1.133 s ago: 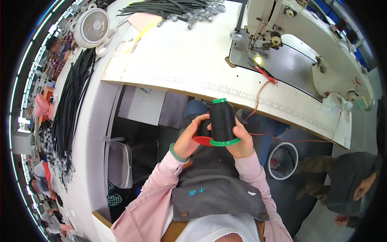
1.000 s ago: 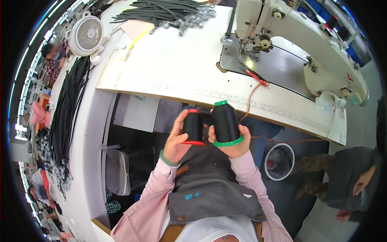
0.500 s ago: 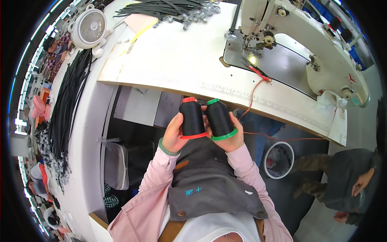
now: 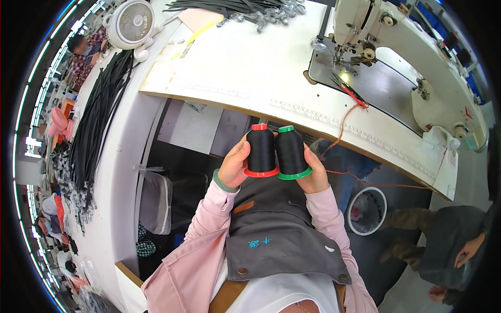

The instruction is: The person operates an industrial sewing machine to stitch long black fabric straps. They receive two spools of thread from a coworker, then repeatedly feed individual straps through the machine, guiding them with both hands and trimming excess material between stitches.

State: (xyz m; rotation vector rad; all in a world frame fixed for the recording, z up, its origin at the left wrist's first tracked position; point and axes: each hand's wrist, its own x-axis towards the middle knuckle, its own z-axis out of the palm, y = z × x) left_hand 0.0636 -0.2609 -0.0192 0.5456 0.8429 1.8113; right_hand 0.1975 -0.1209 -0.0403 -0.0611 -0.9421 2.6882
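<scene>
Two big spools of black thread are in my hands, as the head view shows, one for each hand. My left hand (image 4: 233, 166) is closed around the outer side of the red-ended spool (image 4: 260, 150), with the thumb lying along its side; most of the other fingers are hidden behind it. My right hand (image 4: 314, 169) holds the green-ended spool (image 4: 291, 152) in the same manner, also bent around its outer side. Both spools are nearly upright in this view, their narrow ends pointing away from me, side by side. The red base and the green base are very close; whether they touch, I cannot tell. They are above my grey apron (image 4: 284, 255), on my side of the front edge of the white worktop (image 4: 235, 57). On my left wrist sits a green bangle (image 4: 223, 184).

On the worktop, toward the right, is a sewing machine (image 4: 433, 57), and before it lie small scissors (image 4: 355, 96) with a reddish cord (image 4: 343, 127) tied to them. At the far left I see a white fan (image 4: 133, 23) and, below it, a bundle of black straps (image 4: 102, 112). To my right a white-rimmed bin (image 4: 385, 206) stands on the floor, near another person (image 4: 451, 235).
</scene>
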